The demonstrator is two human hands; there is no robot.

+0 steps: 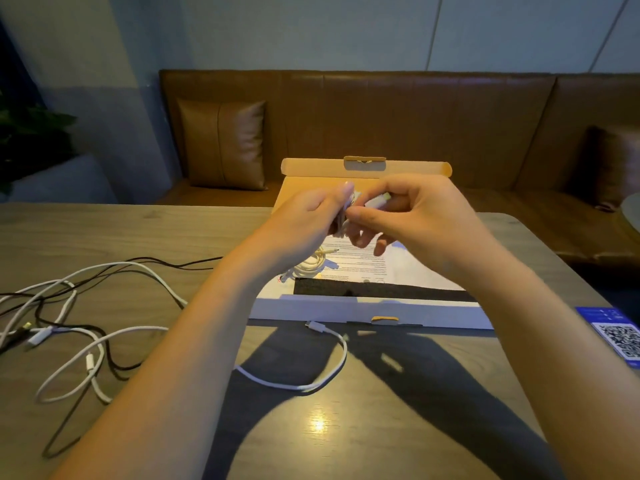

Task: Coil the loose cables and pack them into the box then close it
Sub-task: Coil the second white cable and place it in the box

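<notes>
Both hands are raised above the open cardboard box. My left hand grips a small bundle of coiled white cable. My right hand pinches that cable's white plug end close against the bundle. Inside the box a coiled white cable lies on a printed sheet. The lid stands up at the back. A tangle of loose white and black cables sprawls on the table to the left. One white cable curves in front of the box.
The wooden table carries a blue card with a QR code at the right edge. Behind the table runs a brown leather bench with cushions. A dark plant stands far left.
</notes>
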